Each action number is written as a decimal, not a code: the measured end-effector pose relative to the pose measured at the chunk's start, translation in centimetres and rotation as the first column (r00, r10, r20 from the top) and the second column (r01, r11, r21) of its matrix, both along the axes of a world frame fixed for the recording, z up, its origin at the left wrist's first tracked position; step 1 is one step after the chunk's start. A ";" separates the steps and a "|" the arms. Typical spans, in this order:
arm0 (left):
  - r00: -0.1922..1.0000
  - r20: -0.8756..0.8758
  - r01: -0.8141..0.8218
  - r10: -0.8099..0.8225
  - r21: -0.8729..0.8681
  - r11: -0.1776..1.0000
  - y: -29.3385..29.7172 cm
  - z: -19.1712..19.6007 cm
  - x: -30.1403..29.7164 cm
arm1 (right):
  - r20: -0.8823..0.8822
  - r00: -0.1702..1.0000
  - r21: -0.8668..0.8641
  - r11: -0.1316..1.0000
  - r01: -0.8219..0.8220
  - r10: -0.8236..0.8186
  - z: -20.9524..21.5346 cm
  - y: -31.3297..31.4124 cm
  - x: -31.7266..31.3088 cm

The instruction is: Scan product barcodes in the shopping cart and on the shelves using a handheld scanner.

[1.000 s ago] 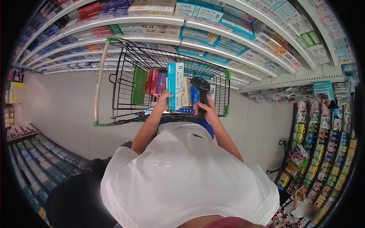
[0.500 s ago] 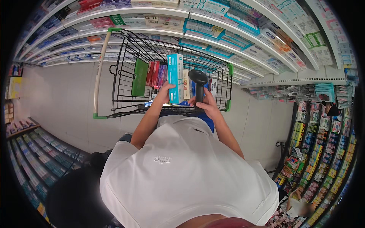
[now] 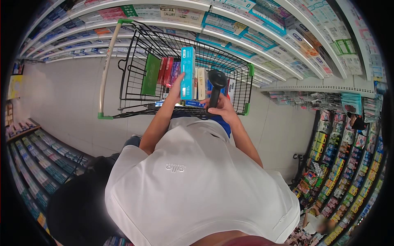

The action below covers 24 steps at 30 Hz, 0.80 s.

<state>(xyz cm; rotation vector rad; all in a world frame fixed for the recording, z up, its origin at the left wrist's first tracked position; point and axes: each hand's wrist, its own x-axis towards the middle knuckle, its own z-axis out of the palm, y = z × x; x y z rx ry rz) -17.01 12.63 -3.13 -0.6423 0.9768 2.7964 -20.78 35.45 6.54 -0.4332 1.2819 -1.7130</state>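
Note:
My left hand (image 3: pixel 177 89) is wrapped round the side of a long turquoise box (image 3: pixel 188 74), held upright over the shopping cart. In my right hand (image 3: pixel 223 107) is a black barcode scanner (image 3: pixel 216 84), its handle in my palm and its head uppermost, to the right of the box. Beneath and around them, the black wire shopping cart (image 3: pixel 132 74) holds red boxes (image 3: pixel 165 70), a cream box (image 3: pixel 201 84) and a blue box (image 3: pixel 191 103) lying near my side. A green panel (image 3: pixel 152 74) stands at the cart's left end.
Beyond the cart, long white shelves (image 3: pixel 283 69) are filled with boxed goods. A pale handle bar (image 3: pixel 108 69) forms the cart's left end. Hanging goods (image 3: pixel 328 151) line the right side. Another person (image 3: pixel 318 223) shows at lower right, and low shelves (image 3: pixel 41 160) stand at left.
The turquoise box has turned, so its narrow turquoise side now shows instead of its white face. The scanner has tilted slightly to the right, and the cart appears a little higher in view.

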 end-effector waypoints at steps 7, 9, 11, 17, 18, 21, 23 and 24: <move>0.992 -0.120 -0.046 0.049 0.029 0.999 -0.2 0.6 -0.1 | -0.002 0.999 0.053 0.998 -0.032 0.032 0.2 -0.3 0.4; 0.989 -0.144 -0.035 0.034 -0.008 0.999 -0.2 2.0 -0.2 | -0.022 1.000 0.048 0.999 -0.020 0.021 0.1 -0.4 0.5; 0.985 -0.169 -0.027 0.019 -0.047 0.999 -0.1 2.3 -0.1 | -0.015 1.000 0.039 0.999 -0.017 0.018 -0.1 -0.4 0.6; 0.976 -0.212 -0.075 0.047 -0.123 0.990 -0.1 -0.6 0.1 | -0.002 0.999 0.042 0.998 -0.037 0.037 0.2 -0.7 0.5; 0.989 -0.148 -0.003 -0.001 -0.028 1.000 -0.2 0.4 0.0 | 0.000 0.999 0.037 0.999 -0.032 0.032 0.1 -0.6 0.5; 0.995 -0.097 0.041 -0.035 0.056 0.998 0.4 1.9 0.0 | -0.027 0.999 0.050 0.998 -0.043 0.044 -0.1 -0.4 0.2; 0.994 -0.106 0.015 -0.010 0.039 0.999 0.5 2.0 0.1 | -0.030 0.998 0.055 0.997 -0.045 0.047 -0.1 -0.5 0.1; 0.992 -0.122 0.018 -0.017 0.013 1.000 0.4 1.6 0.2 | -0.032 0.998 0.060 0.997 -0.049 0.051 0.0 -0.6 0.2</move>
